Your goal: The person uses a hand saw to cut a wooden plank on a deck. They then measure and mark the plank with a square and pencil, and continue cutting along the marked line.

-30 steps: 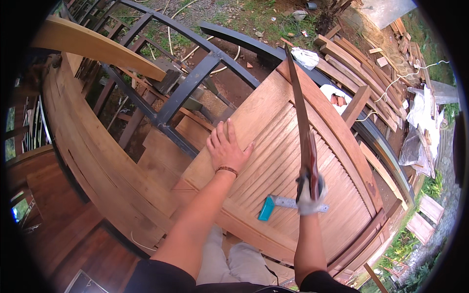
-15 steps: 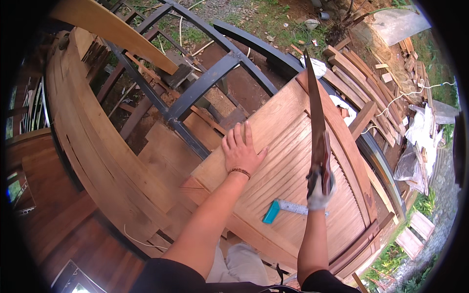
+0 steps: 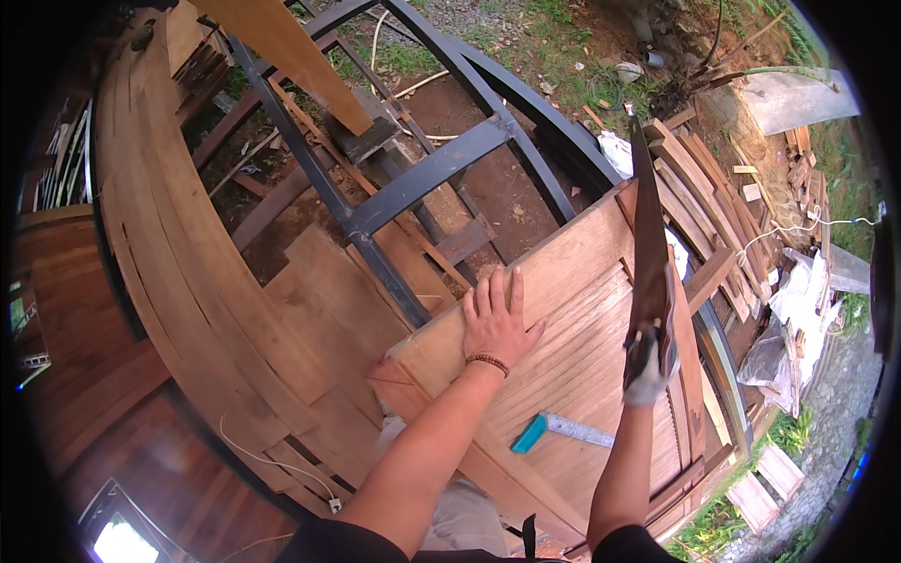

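Note:
My left hand (image 3: pixel 499 324) lies flat on the far left frame board of a slatted wooden panel (image 3: pixel 554 366), its fingers stretched out and a beaded bracelet at the wrist. In my gloved right hand (image 3: pixel 648 378) is the handle of a handsaw (image 3: pixel 649 235). The long dark blade points away from me, over the right part of the panel; whether its teeth touch wood I cannot tell. A try square (image 3: pixel 563 429) with a teal stock and a metal blade rests on the slats between my forearms.
Beyond the panel stands a dark metal frame (image 3: pixel 432 174). Long planks (image 3: pixel 188 272) run along the left, with a loose board (image 3: pixel 291 61) jutting over the frame. Stacked timber (image 3: pixel 704 211) and crumpled plastic sheeting (image 3: pixel 798 328) lie at the right. A white cable (image 3: pixel 272 462) crosses the lower left.
The view has shifted, so the panel, both hands and the saw appear farther right and the frame lower. My left hand stays flat on the board; my right still grips the saw.

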{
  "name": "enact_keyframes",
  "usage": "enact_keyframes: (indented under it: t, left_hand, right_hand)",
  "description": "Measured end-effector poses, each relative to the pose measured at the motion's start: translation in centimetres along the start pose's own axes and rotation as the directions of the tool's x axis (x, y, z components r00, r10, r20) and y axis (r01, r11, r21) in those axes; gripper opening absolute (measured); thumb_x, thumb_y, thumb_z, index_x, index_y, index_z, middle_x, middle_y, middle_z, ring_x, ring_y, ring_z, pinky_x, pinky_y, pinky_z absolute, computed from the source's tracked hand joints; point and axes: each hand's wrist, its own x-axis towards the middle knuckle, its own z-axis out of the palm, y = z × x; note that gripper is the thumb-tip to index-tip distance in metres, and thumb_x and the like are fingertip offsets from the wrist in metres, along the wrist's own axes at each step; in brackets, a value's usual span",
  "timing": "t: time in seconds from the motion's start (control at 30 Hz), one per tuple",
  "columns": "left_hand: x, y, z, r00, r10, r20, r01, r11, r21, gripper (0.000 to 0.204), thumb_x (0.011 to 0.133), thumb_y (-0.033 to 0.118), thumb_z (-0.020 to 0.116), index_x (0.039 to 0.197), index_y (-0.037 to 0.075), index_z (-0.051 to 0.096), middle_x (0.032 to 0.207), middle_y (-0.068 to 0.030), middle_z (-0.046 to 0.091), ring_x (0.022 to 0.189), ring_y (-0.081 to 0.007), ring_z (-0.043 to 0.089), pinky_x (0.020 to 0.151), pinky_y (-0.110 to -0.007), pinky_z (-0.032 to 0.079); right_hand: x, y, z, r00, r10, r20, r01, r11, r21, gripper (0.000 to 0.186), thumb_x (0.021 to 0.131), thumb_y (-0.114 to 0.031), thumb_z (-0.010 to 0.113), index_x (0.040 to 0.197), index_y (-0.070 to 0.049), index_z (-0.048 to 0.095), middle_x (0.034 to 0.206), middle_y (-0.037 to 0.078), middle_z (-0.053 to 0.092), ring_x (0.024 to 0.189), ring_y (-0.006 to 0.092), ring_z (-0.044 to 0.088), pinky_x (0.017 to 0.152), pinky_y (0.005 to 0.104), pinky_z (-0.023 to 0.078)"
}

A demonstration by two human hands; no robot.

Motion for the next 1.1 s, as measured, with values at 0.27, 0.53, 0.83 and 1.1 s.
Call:
enact_keyframes:
  t: [0.27, 0.53, 0.83, 1.1]
  left_hand:
    - [-0.2, -0.8, 0.2, 1.000, 0.002, 0.025, 0.000, 0.999, -0.053, 0.094, 0.083, 0.059, 0.062, 0.153, 0.007, 0.027, 0.151, -0.0170, 0.029, 0.138, -0.0333, 0.026, 0.115, -0.053, 0.018]
    - [0.6, 0.7, 0.1, 0.998, 0.048, -0.034, -0.048, 0.999, -0.007, 0.095, 0.083, 0.059, 0.064, 0.153, 0.007, 0.025, 0.150, -0.0173, 0.031, 0.137, -0.0341, 0.029, 0.114, -0.053, 0.020]
    - [-0.8, -0.1, 0.7, 0.999, 0.011, -0.038, -0.007, 0.995, 0.098, 0.099, 0.080, 0.061, 0.064, 0.153, 0.007, 0.025, 0.148, -0.0186, 0.032, 0.136, -0.0352, 0.030, 0.112, -0.054, 0.020]
    - [-0.1, 1.3, 1.4, 0.980, 0.094, -0.174, -0.068, 0.986, 0.149, 0.099, 0.078, 0.059, 0.068, 0.151, 0.007, 0.027, 0.145, -0.0183, 0.036, 0.132, -0.0351, 0.034, 0.109, -0.054, 0.026]
  right_hand:
    - [-5.6, -1.9, -2.3, 0.986, 0.164, -0.041, -0.155, 0.973, 0.170, 0.045, 0.088, -0.006, 0.061, 0.133, -0.004, 0.054, 0.106, 0.010, 0.064, 0.068, 0.0146, 0.058, 0.059, 0.0280, 0.049]
    - [8.7, -0.9, 4.9, 0.999, -0.011, 0.050, 0.007, 0.996, 0.084, 0.019, 0.090, -0.015, 0.069, 0.099, 0.000, 0.065, 0.075, 0.002, 0.060, 0.059, 0.0108, 0.053, 0.052, 0.0270, 0.045]
    - [-12.7, -1.8, -5.1, 0.995, 0.094, -0.024, -0.093, 0.996, 0.015, 0.030, 0.088, -0.014, 0.069, 0.113, 0.001, 0.065, 0.072, 0.005, 0.063, 0.058, 0.0099, 0.058, 0.051, 0.0242, 0.045]
    - [6.8, 1.6, 3.3, 0.970, -0.215, 0.110, 0.235, 0.946, -0.224, 0.018, 0.091, -0.017, 0.064, 0.092, 0.001, 0.064, 0.068, 0.008, 0.063, 0.057, 0.0147, 0.058, 0.054, 0.0328, 0.046]
